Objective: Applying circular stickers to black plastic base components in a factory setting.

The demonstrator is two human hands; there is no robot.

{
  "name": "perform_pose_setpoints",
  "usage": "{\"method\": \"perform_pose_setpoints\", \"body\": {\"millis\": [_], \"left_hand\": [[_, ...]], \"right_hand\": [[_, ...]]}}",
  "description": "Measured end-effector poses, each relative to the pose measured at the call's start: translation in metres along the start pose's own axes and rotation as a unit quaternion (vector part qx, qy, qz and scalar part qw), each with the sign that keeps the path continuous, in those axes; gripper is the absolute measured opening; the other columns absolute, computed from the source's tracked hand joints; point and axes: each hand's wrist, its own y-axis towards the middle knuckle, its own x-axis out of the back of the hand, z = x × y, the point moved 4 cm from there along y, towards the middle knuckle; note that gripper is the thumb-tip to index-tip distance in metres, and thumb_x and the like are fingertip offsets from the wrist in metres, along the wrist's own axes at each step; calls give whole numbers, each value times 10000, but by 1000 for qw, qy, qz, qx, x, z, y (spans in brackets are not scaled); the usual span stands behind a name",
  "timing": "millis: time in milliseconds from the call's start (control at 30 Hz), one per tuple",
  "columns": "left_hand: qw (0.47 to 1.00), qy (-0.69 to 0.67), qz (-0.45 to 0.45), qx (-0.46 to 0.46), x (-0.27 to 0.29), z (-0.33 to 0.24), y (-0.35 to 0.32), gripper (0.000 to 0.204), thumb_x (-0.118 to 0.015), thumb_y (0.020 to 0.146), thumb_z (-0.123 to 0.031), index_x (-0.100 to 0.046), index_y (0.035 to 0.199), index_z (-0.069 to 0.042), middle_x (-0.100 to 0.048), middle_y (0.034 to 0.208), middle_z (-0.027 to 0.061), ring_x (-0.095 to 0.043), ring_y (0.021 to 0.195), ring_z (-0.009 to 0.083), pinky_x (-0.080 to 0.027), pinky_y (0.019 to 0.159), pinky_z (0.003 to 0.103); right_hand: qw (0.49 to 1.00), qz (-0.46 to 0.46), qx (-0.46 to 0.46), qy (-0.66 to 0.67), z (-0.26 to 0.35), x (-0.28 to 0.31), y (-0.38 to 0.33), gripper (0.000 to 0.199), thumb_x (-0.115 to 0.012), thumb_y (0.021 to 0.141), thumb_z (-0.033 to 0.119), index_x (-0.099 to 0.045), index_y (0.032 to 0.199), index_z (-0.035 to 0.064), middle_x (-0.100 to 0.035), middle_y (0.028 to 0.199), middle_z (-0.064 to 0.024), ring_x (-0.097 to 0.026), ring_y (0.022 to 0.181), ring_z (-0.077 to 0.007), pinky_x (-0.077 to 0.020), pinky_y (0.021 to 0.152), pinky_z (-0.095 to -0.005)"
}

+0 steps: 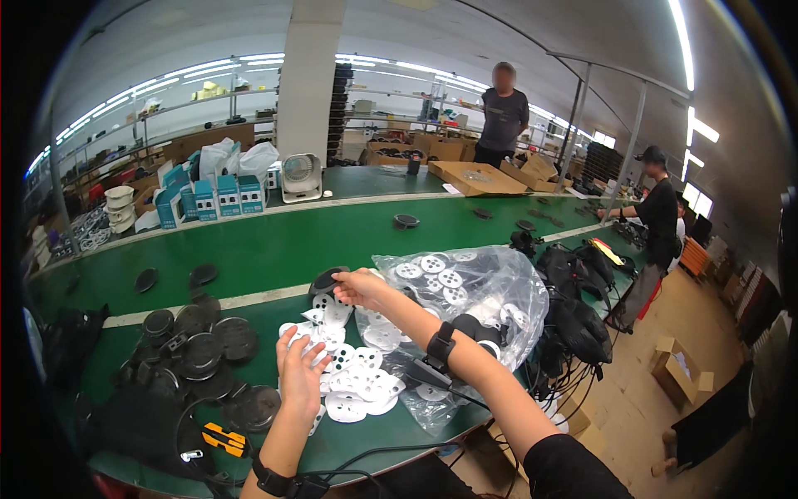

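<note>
My right hand [362, 289] pinches a black round disc-shaped part [327, 280] at the far side of a loose pile of white flat pieces with dark holes [357, 387]. Fingers apart and slightly curled, my left hand [300, 370] is at the near left side of that pile and holds nothing I can see. Beneath my right forearm lies a clear plastic bag [517, 279] with more white holed discs [451, 279] inside. To the left is a heap of black round parts [199, 356].
A green conveyor belt [291, 237] runs across, carrying scattered black discs [406, 221]. Beyond it stand blue-white boxes [228, 195] and a small fan [301, 178]. Black cabled items [573, 312] lie right; an orange-black tool [224, 439] lies near left. Two people [504, 116] stand farther off.
</note>
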Motion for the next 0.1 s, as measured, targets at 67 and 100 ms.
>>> {"method": "perform_pose_setpoints", "body": {"millis": [67,100], "left_hand": [[1000,-4,0,4,5,2,5,502,-590,789,-206,-356,1227,-130,-395,1068,71,-482,956,235,-423,791,406],[1000,-9,5,15,7,3,5,506,-593,787,-216,-357,1226,-132,-389,1078,71,-478,964,240,-421,793,415]], "right_hand": [[998,-4,16,68,-7,-4,17,191,-572,855,188,-545,876,0,-615,708,-80,-606,574,-148,-514,510,-209],[990,-16,32,136,-12,-10,24,208,-570,854,183,-541,928,-10,-621,741,-105,-623,589,-188,-526,510,-220]]}}
